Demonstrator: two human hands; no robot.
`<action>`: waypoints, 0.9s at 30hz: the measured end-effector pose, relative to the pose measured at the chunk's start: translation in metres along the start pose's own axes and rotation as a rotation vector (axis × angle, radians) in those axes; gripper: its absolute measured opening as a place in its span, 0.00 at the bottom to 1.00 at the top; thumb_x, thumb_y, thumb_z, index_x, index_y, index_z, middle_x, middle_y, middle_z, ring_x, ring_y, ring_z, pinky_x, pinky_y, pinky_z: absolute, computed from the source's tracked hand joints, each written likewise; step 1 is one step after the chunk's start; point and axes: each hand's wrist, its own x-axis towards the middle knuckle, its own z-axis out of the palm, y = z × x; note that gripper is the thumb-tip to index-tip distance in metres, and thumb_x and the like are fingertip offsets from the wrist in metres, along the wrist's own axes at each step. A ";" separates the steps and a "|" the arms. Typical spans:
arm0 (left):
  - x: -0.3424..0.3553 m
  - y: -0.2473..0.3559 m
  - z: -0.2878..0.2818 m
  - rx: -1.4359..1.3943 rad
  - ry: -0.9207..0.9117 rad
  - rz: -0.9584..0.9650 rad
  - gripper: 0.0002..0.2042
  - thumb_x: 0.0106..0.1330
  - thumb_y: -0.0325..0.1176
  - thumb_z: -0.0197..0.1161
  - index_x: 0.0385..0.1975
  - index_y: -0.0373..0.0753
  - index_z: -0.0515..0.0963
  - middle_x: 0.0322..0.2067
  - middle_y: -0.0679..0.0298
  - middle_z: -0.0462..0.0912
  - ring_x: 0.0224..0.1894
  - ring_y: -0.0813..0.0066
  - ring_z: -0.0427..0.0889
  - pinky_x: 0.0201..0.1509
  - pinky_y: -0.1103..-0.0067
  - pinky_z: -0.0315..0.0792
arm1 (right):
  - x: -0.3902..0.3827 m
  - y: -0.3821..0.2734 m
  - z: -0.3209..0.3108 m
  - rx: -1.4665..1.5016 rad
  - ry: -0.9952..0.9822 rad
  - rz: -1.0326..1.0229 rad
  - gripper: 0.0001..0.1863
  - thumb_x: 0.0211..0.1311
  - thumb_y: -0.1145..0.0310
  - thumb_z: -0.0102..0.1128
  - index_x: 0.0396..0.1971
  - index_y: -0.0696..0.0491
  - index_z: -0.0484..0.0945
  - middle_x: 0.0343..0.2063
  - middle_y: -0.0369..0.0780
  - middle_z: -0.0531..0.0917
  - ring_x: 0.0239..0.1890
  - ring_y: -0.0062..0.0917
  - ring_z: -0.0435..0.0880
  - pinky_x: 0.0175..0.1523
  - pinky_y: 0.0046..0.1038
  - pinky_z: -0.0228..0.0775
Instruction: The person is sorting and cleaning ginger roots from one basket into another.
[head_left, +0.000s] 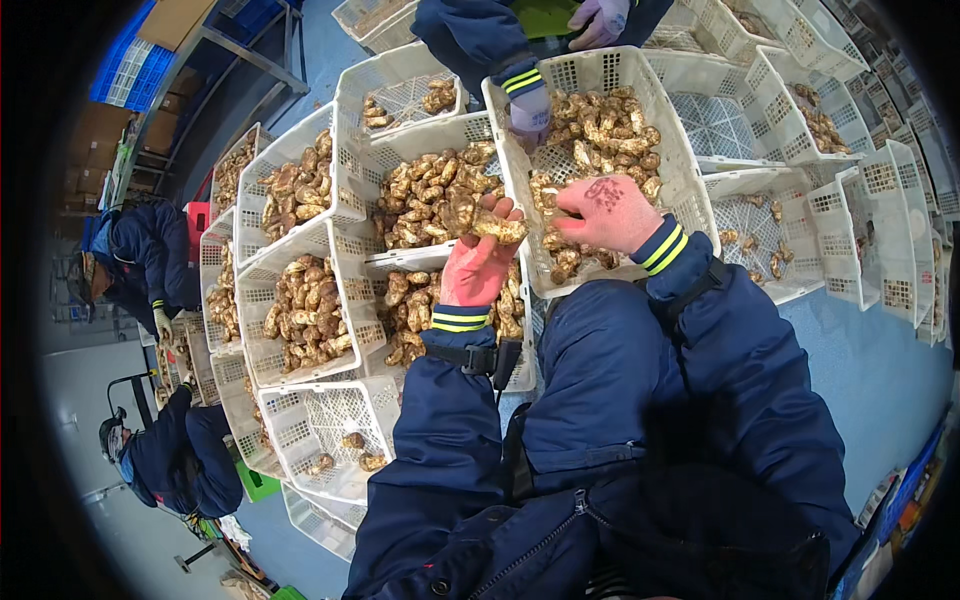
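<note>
My left hand [476,262], in a pink glove, holds a brown knobbly mushroom [497,228] over the edge between two white lattice baskets. My right hand [607,213], also in a pink glove with dark smudges, reaches into the tilted white basket [672,150] full of the same brown mushrooms, its fingers down among them. Whether it grips one is hidden. Both sleeves are dark blue with yellow-striped cuffs. Across the tilted basket, another person's gloved hand [529,108] rests on its far rim.
Several white lattice baskets surround me: full ones [300,310] at left and centre, a nearly bare one [335,430] at lower left, stacked ones [880,200] at right. Two other people in blue [150,255] work at far left. Blue floor lies at right.
</note>
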 end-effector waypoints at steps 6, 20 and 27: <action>0.000 0.000 0.003 0.038 -0.087 -0.010 0.27 0.61 0.24 0.61 0.61 0.38 0.62 0.61 0.56 0.66 0.65 0.59 0.63 0.70 0.65 0.54 | -0.004 0.008 0.012 0.127 -0.149 0.062 0.24 0.56 0.51 0.58 0.48 0.51 0.74 0.38 0.46 0.80 0.41 0.37 0.80 0.42 0.35 0.72; 0.010 -0.012 0.017 0.161 -0.047 -0.011 0.26 0.67 0.33 0.57 0.63 0.35 0.58 0.57 0.56 0.70 0.56 0.67 0.72 0.61 0.69 0.64 | 0.000 -0.015 0.008 0.162 -0.171 0.055 0.18 0.59 0.51 0.55 0.42 0.48 0.76 0.32 0.41 0.82 0.37 0.36 0.81 0.38 0.36 0.71; 0.009 -0.020 0.018 0.164 0.065 0.104 0.22 0.66 0.27 0.58 0.60 0.39 0.63 0.58 0.57 0.69 0.60 0.60 0.68 0.61 0.63 0.67 | 0.002 -0.020 0.009 0.030 -0.192 0.090 0.14 0.60 0.54 0.53 0.33 0.49 0.76 0.27 0.38 0.81 0.33 0.33 0.81 0.35 0.35 0.71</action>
